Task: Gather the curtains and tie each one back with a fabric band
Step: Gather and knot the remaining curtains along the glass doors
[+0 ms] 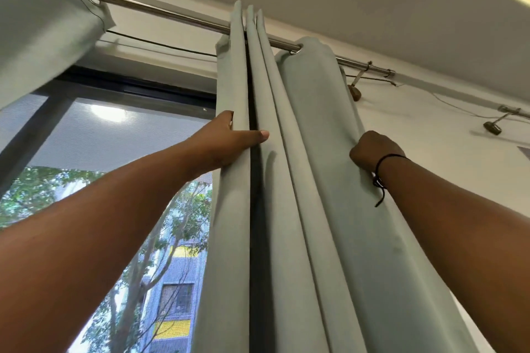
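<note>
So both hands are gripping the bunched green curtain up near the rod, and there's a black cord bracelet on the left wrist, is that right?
Not quite: the black cord bracelet is on the right wrist, not the left. The head view shows it. The rest holds: the left hand and right hand both grip the bunched green curtain below the rod.

Open rod (pixel 172 13) left of curtain (pixel 301 180)
</note>
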